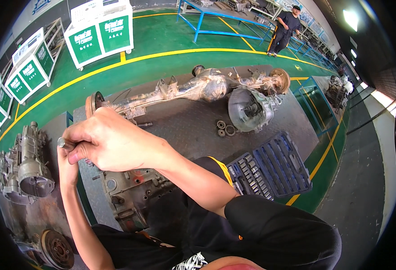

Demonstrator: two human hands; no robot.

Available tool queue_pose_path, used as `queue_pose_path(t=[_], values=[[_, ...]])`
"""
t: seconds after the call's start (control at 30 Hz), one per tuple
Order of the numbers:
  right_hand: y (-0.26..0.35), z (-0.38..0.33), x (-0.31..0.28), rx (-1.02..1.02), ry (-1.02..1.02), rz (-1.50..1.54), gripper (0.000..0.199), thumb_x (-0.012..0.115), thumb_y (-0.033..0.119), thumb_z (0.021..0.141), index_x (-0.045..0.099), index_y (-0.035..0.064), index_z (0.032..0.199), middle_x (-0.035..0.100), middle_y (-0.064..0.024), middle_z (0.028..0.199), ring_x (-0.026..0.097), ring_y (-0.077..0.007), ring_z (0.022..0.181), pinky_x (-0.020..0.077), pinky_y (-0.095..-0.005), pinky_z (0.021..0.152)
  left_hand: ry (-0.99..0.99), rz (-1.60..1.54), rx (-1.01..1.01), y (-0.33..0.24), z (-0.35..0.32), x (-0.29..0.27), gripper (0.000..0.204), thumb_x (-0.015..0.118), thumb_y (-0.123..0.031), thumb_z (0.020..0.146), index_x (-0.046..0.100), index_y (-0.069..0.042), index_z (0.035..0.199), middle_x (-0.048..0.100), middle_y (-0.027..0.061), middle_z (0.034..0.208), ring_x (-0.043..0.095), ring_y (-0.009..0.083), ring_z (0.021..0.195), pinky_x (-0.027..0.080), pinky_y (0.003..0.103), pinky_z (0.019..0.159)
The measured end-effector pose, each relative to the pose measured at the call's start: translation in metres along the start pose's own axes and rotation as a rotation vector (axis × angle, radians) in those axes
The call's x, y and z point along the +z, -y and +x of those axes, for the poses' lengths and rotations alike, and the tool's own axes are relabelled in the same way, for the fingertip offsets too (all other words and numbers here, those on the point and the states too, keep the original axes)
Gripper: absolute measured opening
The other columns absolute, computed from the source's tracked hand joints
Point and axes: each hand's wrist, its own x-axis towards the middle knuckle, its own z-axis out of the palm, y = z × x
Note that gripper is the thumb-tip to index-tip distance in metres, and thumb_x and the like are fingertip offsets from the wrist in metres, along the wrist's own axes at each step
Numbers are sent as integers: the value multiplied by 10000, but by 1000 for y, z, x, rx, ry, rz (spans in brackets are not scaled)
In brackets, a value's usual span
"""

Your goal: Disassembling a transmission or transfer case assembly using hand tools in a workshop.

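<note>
Far left, a grey gearbox housing [29, 168] lying on its side. Just right of it, left hand [67, 166] raised on an upright forearm, mostly hidden behind the right, grip impossible to tell. Right hand [110, 141] reaching across from the lower right, forearm slanted up-left, fingers curled tight round a small metal tool [63, 143], its round end poking out leftward. Beyond, a rear axle [193, 90] on the dark mat [184, 123]; right, an open blue socket case [270, 168]
</note>
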Motion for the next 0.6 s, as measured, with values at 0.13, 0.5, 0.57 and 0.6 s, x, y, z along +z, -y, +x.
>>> queue_pose_path(t=[0.13, 0.5, 0.57, 0.6], values=[[-6, 3, 22, -72, -26, 110, 103, 728, 53, 816, 706, -30, 874, 712, -182, 765, 687, -363, 715, 514, -419, 659, -36, 139, 107, 0, -2, 24, 126, 575, -88, 994, 577, -47, 1113, 617, 49, 1012, 603, 155, 980, 480, 300, 870], [-3, 5, 64, -33, -80, 108, 147, 789, 176, 763, 706, 65, 717, 618, -195, 615, 631, -425, 651, 404, -488, 735, 59, 32, -157, 41, 9, 72, 247, 644, -108, 977, 536, -42, 1188, 624, 56, 943, 639, 177, 932, 520, 317, 830], [0, 5, 65, -31, -48, 130, 146, 777, 161, 790, 702, 40, 762, 636, -209, 648, 653, -435, 689, 454, -536, 731, 143, 14, -194, 39, -6, 75, 246, 641, -112, 981, 534, -37, 1190, 626, 53, 930, 646, 175, 912, 532, 317, 812], [1, 5, 63, -28, -48, 126, 146, 777, 161, 790, 702, 40, 762, 636, -209, 648, 653, -435, 689, 454, -536, 731, 189, -2, -217, 40, -15, 77, 246, 640, -114, 984, 532, -34, 1191, 627, 51, 924, 649, 174, 902, 537, 317, 804]])
